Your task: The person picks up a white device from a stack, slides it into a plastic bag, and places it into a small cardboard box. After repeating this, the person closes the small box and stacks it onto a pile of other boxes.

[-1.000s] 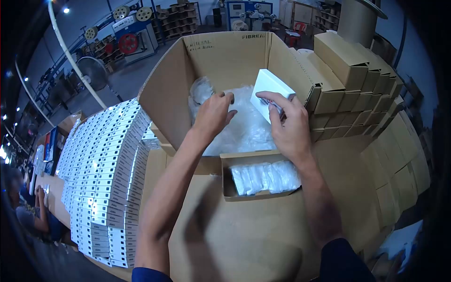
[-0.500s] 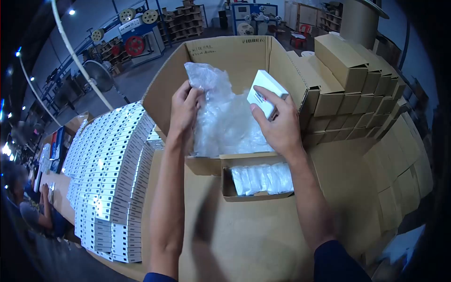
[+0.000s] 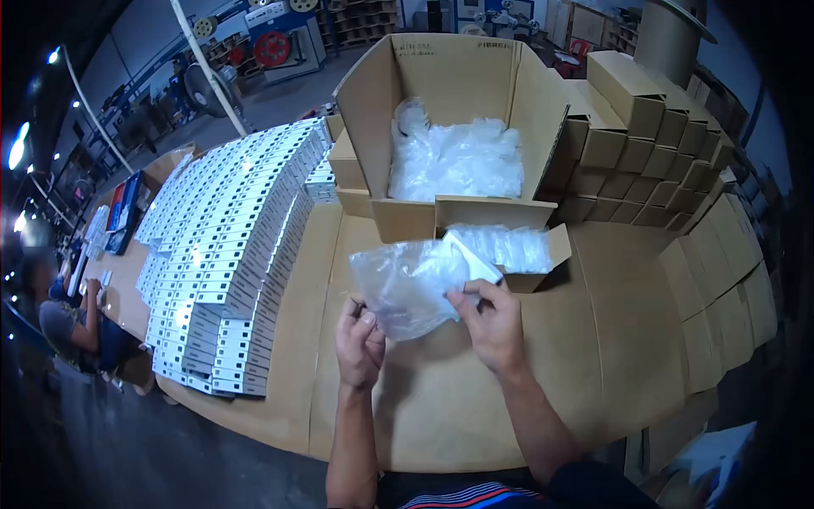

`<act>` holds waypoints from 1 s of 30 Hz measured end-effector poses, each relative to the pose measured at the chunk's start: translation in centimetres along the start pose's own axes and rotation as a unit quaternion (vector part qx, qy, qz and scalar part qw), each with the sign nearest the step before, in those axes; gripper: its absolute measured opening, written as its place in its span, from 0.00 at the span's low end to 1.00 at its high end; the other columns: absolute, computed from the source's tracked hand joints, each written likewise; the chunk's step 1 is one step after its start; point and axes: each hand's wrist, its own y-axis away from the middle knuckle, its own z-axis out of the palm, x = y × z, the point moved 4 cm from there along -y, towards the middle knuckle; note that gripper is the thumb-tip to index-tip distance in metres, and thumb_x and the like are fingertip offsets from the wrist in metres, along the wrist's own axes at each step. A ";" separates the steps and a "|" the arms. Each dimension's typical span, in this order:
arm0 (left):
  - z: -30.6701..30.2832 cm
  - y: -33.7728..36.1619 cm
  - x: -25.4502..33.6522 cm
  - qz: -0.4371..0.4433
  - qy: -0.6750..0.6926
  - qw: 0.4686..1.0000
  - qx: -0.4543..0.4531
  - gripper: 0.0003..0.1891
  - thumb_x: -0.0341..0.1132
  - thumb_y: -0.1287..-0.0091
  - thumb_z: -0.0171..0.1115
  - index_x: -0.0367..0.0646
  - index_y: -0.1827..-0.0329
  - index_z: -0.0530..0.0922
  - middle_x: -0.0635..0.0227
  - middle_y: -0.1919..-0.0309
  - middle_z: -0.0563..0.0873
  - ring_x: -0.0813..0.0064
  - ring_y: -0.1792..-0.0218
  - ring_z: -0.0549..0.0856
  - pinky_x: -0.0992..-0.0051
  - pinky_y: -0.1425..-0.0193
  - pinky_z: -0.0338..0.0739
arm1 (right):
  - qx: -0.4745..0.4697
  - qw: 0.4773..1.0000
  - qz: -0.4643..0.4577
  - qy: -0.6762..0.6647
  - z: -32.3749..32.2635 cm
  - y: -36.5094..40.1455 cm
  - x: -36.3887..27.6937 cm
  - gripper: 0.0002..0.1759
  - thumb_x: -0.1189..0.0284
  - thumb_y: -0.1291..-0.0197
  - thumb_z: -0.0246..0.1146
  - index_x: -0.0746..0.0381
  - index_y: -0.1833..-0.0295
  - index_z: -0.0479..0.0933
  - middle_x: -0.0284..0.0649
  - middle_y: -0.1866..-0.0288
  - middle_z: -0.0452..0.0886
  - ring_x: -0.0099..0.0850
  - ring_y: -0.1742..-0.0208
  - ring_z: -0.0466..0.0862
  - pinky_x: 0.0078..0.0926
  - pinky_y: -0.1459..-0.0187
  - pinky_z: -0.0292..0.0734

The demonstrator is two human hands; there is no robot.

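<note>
My left hand (image 3: 361, 343) pinches the lower edge of a clear plastic bag (image 3: 405, 284) held above the cardboard-covered table. My right hand (image 3: 492, 329) grips a flat white box (image 3: 477, 263), thumb and fingers closed on its near end. The bag's right side overlaps the box, and its far end reaches up toward a small open carton (image 3: 558, 248). Inside that carton stands a row of white packs (image 3: 519, 246) in clear plastic. Behind it, a large open carton (image 3: 454, 72) holds a heap of clear plastic bags (image 3: 462, 161).
Stacked white boxes (image 3: 229, 225) rise on the left. Brown cartons (image 3: 632, 153) are piled on the right, with flattened cardboard (image 3: 721, 293) at the table's right edge. Another person (image 3: 76, 314) sits at the far left. Machines (image 3: 284, 42) stand at the back.
Both hands have drawn back from the large carton toward me, down over the table. The left hand has pulled one bag from the heap; the white box now overlaps with it. My view has shifted.
</note>
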 end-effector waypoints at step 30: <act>-3.8 7.8 -6.0 -0.026 -0.117 0.983 0.140 0.14 0.38 0.16 0.58 0.39 0.39 0.68 0.69 0.60 0.82 0.85 0.60 0.79 0.81 0.53 0.75 | 0.053 0.994 0.086 0.039 2.8 12.4 5.5 0.19 0.65 0.18 0.58 0.72 0.49 0.83 0.41 0.48 0.84 0.27 0.50 0.81 0.27 0.47 0.76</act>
